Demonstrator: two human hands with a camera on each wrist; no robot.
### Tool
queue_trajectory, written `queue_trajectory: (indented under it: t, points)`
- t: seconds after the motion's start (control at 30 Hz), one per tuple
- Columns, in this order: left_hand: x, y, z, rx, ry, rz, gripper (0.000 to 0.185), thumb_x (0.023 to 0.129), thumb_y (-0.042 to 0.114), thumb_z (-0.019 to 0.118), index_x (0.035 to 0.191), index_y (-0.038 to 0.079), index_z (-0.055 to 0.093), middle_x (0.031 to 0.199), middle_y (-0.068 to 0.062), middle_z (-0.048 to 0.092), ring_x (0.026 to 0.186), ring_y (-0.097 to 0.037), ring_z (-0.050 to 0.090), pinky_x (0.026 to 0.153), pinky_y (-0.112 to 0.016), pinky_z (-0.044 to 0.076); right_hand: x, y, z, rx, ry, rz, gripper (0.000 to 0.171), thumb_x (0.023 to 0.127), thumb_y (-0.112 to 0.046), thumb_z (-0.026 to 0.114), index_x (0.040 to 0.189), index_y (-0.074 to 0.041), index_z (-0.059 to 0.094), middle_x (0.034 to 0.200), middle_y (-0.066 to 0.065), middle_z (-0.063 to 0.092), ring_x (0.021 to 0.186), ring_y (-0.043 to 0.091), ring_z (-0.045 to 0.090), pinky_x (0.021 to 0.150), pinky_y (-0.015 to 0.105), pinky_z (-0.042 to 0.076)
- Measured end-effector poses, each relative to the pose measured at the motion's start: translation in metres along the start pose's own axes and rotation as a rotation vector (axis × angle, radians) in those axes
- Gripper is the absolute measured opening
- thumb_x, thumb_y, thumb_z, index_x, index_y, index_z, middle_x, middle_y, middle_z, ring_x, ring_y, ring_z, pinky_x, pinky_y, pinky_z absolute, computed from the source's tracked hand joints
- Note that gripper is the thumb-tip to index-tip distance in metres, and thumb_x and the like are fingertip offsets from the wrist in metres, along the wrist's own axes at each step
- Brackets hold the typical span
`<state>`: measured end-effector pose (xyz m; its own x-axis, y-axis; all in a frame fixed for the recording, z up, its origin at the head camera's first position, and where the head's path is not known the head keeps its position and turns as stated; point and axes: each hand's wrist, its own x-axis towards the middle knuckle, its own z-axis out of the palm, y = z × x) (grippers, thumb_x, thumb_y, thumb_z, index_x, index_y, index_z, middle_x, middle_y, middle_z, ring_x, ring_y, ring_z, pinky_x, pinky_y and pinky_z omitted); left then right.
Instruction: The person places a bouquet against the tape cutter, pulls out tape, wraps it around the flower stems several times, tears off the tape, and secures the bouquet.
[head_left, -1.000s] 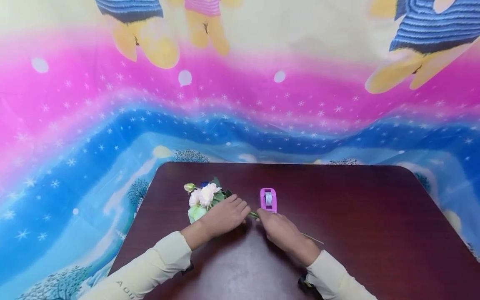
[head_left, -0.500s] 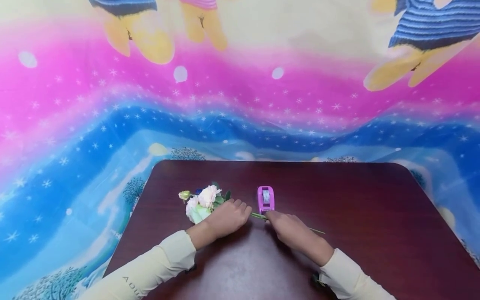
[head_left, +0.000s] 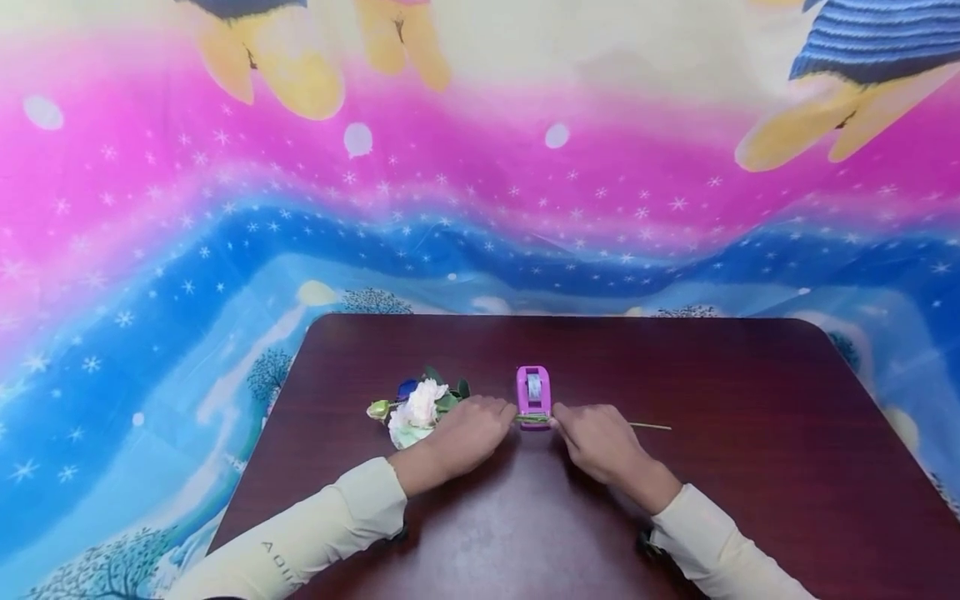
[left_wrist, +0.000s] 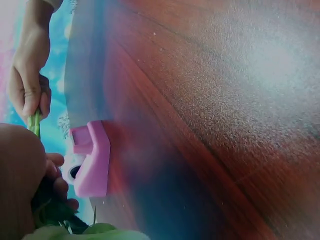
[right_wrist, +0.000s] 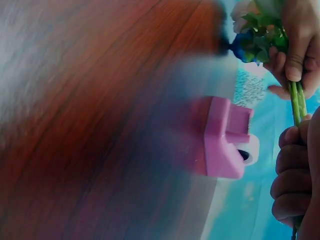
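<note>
A small bunch of artificial flowers, pale pink and white with a blue bloom, lies on the dark red table. My left hand grips the green stems just right of the blooms. My right hand grips the same stems further along, and a thin stem end sticks out to its right. Between the hands stands a pink tape dispenser, with the stems right at its near end. In the right wrist view, left-hand fingers and right-hand fingers curl round the stems beside the dispenser.
A bright pink and blue printed cloth hangs behind the table and falls past its left and far edges. Cream sleeves cover both forearms. Bare tabletop stretches right of the stem end and in front of the hands.
Both hands have carried the bunch away from me to the dispenser's near end. The stems have swung from slanting to lying level, left to right.
</note>
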<state>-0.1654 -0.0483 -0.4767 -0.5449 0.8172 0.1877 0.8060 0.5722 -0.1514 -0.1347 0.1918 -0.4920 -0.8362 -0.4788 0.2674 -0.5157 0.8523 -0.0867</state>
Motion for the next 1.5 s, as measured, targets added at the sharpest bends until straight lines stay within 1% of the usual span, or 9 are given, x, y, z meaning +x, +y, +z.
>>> queue_trajectory:
  t: [0.27, 0.5, 0.63, 0.77, 0.93, 1.1, 1.23, 1.33, 1.5]
  points:
    - [0.0, 0.004, 0.011, 0.068, -0.049, -0.002, 0.006, 0.1, 0.012, 0.055, 0.104, 0.01, 0.06, 0.082, 0.001, 0.066, 0.07, -0.013, 0.063, 0.062, -0.029, 0.054, 0.005, 0.003, 0.005, 0.116, -0.117, 0.041, 0.026, 0.104, -0.032, 0.058, 0.082, -0.02, 0.053, 0.06, -0.011, 0.038, 0.057, 0.006, 0.038, 0.054, 0.026, 0.036]
    - [0.0, 0.003, 0.014, 0.053, -0.029, -0.012, 0.009, 0.101, 0.012, 0.051, 0.104, 0.011, 0.06, 0.082, 0.001, 0.067, 0.07, -0.014, 0.065, 0.061, -0.029, 0.054, 0.01, 0.002, 0.0, 0.23, -0.226, 0.143, 0.023, 0.107, -0.035, 0.052, 0.093, -0.018, 0.061, 0.072, -0.008, 0.054, 0.071, 0.009, 0.052, 0.067, 0.031, 0.047]
    - [0.002, 0.004, 0.014, 0.058, -0.035, -0.01, 0.009, 0.102, 0.013, 0.051, 0.103, 0.012, 0.06, 0.082, 0.001, 0.067, 0.07, -0.014, 0.065, 0.061, -0.03, 0.054, 0.016, 0.002, -0.003, 0.28, -0.224, 0.238, 0.025, 0.108, -0.032, 0.05, 0.102, -0.012, 0.063, 0.08, 0.0, 0.06, 0.076, 0.014, 0.058, 0.072, 0.037, 0.052]
    - [0.003, 0.004, 0.014, 0.066, -0.038, -0.011, 0.01, 0.103, 0.013, 0.05, 0.103, 0.012, 0.06, 0.082, 0.002, 0.067, 0.07, -0.015, 0.065, 0.061, -0.03, 0.054, 0.025, -0.002, -0.004, 0.317, -0.215, 0.333, 0.022, 0.109, -0.026, 0.049, 0.099, -0.011, 0.063, 0.077, 0.001, 0.055, 0.072, 0.015, 0.051, 0.068, 0.035, 0.046]
    - [0.003, 0.006, 0.017, 0.101, -0.028, -0.001, 0.01, 0.102, 0.013, 0.05, 0.101, 0.012, 0.06, 0.08, 0.002, 0.066, 0.068, -0.014, 0.063, 0.059, -0.029, 0.052, 0.036, -0.007, -0.006, 0.323, -0.237, 0.403, 0.022, 0.105, -0.021, 0.055, 0.105, -0.006, 0.071, 0.086, 0.002, 0.061, 0.076, 0.015, 0.053, 0.07, 0.035, 0.049]
    - [0.002, 0.007, 0.019, 0.12, -0.002, 0.009, 0.01, 0.102, 0.013, 0.05, 0.099, 0.013, 0.059, 0.079, 0.003, 0.066, 0.067, -0.013, 0.063, 0.058, -0.028, 0.051, 0.047, -0.011, -0.007, 0.438, -0.296, 0.503, 0.028, 0.101, -0.028, 0.063, 0.082, -0.008, 0.07, 0.073, 0.003, 0.058, 0.065, 0.016, 0.052, 0.06, 0.03, 0.044]
    - [0.002, 0.008, 0.02, 0.115, 0.001, 0.002, 0.01, 0.102, 0.013, 0.049, 0.099, 0.013, 0.059, 0.08, 0.003, 0.066, 0.068, -0.014, 0.063, 0.058, -0.029, 0.052, 0.052, -0.014, -0.006, 0.555, -0.31, 0.603, 0.043, 0.096, -0.031, 0.071, 0.06, -0.013, 0.055, 0.056, -0.002, 0.051, 0.053, 0.013, 0.048, 0.052, 0.027, 0.039]
    - [0.002, 0.009, 0.021, 0.117, -0.002, -0.004, 0.01, 0.102, 0.013, 0.05, 0.098, 0.013, 0.059, 0.08, 0.003, 0.066, 0.068, -0.014, 0.063, 0.058, -0.029, 0.051, 0.055, -0.015, -0.003, 0.609, -0.315, 0.669, 0.048, 0.093, -0.028, 0.074, 0.055, -0.015, 0.049, 0.052, -0.004, 0.045, 0.05, 0.011, 0.044, 0.051, 0.025, 0.036]
    - [0.003, 0.009, 0.024, 0.129, 0.025, -0.006, 0.009, 0.101, 0.014, 0.052, 0.096, 0.013, 0.059, 0.078, 0.002, 0.066, 0.067, -0.014, 0.062, 0.056, -0.029, 0.049, 0.06, -0.015, -0.003, 0.648, -0.329, 0.715, 0.043, 0.091, -0.025, 0.074, 0.056, -0.014, 0.053, 0.054, -0.003, 0.045, 0.053, 0.013, 0.045, 0.052, 0.025, 0.038]
